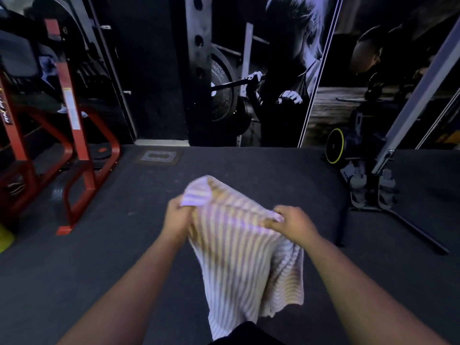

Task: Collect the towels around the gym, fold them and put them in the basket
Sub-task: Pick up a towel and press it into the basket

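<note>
Fingers point(275, 218) of both hands pinch striped towel point(236, 250) top edge.

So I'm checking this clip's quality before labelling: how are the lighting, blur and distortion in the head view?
Head view: dim, bluish lighting with dark, murky corners; the striped towel is softened by slight motion blur near the left hand and right hand; wide-angle distortion tilts the red rack and grey rail inward; no glare.
</note>
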`<action>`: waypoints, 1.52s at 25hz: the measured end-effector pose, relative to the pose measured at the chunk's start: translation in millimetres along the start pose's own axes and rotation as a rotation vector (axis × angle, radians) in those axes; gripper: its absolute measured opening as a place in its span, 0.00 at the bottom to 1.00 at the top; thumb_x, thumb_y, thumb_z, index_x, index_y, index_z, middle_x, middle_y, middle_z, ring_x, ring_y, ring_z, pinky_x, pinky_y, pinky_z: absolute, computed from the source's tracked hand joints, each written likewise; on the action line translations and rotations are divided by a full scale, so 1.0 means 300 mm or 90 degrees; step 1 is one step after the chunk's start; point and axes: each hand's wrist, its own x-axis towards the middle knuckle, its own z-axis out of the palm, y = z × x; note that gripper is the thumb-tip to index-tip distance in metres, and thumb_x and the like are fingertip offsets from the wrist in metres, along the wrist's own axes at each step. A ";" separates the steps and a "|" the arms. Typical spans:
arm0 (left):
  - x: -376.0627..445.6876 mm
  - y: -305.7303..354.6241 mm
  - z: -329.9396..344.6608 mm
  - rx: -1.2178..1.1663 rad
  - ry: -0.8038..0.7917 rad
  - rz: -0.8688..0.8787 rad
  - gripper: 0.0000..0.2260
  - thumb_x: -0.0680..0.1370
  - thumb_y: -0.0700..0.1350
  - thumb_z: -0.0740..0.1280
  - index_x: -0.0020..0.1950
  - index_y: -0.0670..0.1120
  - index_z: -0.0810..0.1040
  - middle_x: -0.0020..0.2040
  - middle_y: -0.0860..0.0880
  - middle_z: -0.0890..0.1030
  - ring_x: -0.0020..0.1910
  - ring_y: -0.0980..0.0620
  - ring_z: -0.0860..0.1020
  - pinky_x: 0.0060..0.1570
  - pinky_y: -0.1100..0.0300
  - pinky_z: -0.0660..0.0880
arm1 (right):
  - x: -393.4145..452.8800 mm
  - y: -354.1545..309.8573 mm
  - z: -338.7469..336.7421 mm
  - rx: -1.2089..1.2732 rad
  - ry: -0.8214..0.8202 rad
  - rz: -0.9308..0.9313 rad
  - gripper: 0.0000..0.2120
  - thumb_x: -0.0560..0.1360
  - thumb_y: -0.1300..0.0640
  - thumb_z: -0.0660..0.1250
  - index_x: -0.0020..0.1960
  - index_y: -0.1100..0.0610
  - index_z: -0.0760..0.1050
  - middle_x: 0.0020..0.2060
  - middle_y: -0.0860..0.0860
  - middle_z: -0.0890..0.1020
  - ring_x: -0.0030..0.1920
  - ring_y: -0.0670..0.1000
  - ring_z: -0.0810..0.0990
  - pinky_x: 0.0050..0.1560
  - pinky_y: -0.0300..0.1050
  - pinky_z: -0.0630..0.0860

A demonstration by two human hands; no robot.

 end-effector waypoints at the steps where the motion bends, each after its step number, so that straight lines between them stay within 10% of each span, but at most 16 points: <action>1: 0.029 0.009 -0.035 -0.046 0.135 -0.037 0.04 0.75 0.42 0.72 0.47 0.44 0.85 0.40 0.52 0.83 0.41 0.57 0.78 0.41 0.60 0.75 | -0.017 0.030 -0.004 -0.070 -0.053 0.022 0.17 0.69 0.37 0.72 0.34 0.46 0.70 0.31 0.48 0.77 0.36 0.49 0.78 0.36 0.48 0.71; 4: 0.118 -0.009 -0.168 -0.096 0.415 -0.139 0.06 0.79 0.41 0.64 0.46 0.46 0.80 0.37 0.54 0.76 0.38 0.56 0.73 0.39 0.59 0.70 | -0.065 0.135 0.024 -0.278 -0.075 0.096 0.09 0.74 0.43 0.65 0.44 0.47 0.72 0.46 0.48 0.83 0.50 0.55 0.82 0.45 0.47 0.75; 7: 0.156 -0.083 -0.286 -0.018 0.481 -0.128 0.08 0.79 0.41 0.61 0.41 0.47 0.76 0.38 0.53 0.75 0.40 0.53 0.73 0.41 0.59 0.71 | -0.122 0.250 0.028 -0.268 -0.032 0.280 0.10 0.78 0.47 0.60 0.52 0.51 0.76 0.51 0.53 0.83 0.54 0.58 0.81 0.48 0.47 0.76; 13: 0.076 -0.174 -0.216 0.254 0.259 -0.090 0.08 0.77 0.37 0.65 0.53 0.42 0.83 0.47 0.47 0.82 0.48 0.48 0.78 0.49 0.57 0.71 | -0.100 0.121 0.057 0.434 -0.045 0.429 0.07 0.80 0.64 0.62 0.49 0.62 0.78 0.36 0.56 0.82 0.37 0.55 0.80 0.42 0.47 0.76; 21: -0.135 -0.147 0.080 0.099 -0.003 -0.136 0.09 0.73 0.46 0.66 0.39 0.47 0.86 0.36 0.48 0.86 0.37 0.55 0.80 0.43 0.53 0.79 | -0.066 -0.183 0.073 0.902 -0.055 0.196 0.17 0.81 0.69 0.60 0.64 0.55 0.77 0.46 0.55 0.85 0.41 0.52 0.85 0.42 0.47 0.84; 25: -0.196 -0.109 0.135 -0.035 -0.135 -0.132 0.18 0.83 0.38 0.63 0.41 0.53 0.86 0.41 0.53 0.85 0.42 0.56 0.80 0.46 0.57 0.75 | -0.063 -0.227 0.090 0.749 -0.081 0.048 0.22 0.76 0.73 0.68 0.67 0.56 0.74 0.55 0.53 0.85 0.51 0.51 0.84 0.47 0.49 0.84; 31: -0.228 -0.141 0.156 -0.044 -0.285 -0.112 0.07 0.78 0.50 0.72 0.53 0.49 0.83 0.48 0.52 0.85 0.48 0.55 0.80 0.47 0.58 0.77 | -0.040 -0.264 0.132 0.306 0.205 -0.011 0.09 0.69 0.61 0.74 0.41 0.48 0.77 0.35 0.44 0.83 0.37 0.46 0.82 0.39 0.51 0.79; 34: -0.205 -0.153 0.178 0.068 -0.217 -0.063 0.08 0.71 0.49 0.74 0.39 0.47 0.79 0.35 0.54 0.79 0.36 0.56 0.75 0.37 0.55 0.72 | -0.040 -0.268 0.122 0.130 0.237 0.005 0.07 0.71 0.56 0.71 0.41 0.50 0.72 0.31 0.47 0.79 0.34 0.51 0.79 0.33 0.50 0.74; 38: -0.084 -0.159 0.064 0.182 -0.087 -0.030 0.14 0.69 0.55 0.65 0.44 0.49 0.86 0.36 0.57 0.83 0.36 0.63 0.76 0.40 0.60 0.73 | -0.018 -0.100 0.086 -0.108 0.185 -0.052 0.14 0.70 0.40 0.69 0.38 0.50 0.76 0.36 0.47 0.75 0.43 0.53 0.75 0.40 0.48 0.69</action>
